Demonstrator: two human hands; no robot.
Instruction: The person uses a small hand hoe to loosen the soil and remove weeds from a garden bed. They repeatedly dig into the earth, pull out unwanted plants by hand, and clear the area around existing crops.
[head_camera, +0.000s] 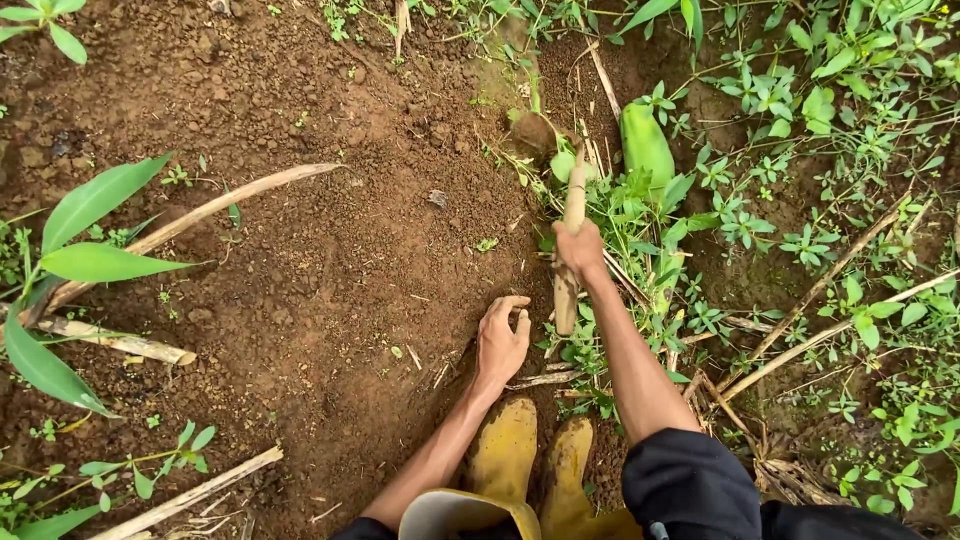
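Observation:
My right hand (580, 247) grips the wooden handle (570, 262) of a hoe-like tool. Its soil-caked head (533, 135) rests on the ground at the edge of the weeds. My left hand (501, 340) is open, fingers curled down onto the bare brown soil (330, 260) just left of the handle's lower end. Below my hands are my two muddy yellow rubber boots (535, 450), side by side.
Low green weeds (760, 210) cover the ground on the right, with dry stalks lying across them. A broad green leaf (645, 140) lies beside the tool head. Dry canes (200, 215) and leafy plants (90, 250) sit at the left.

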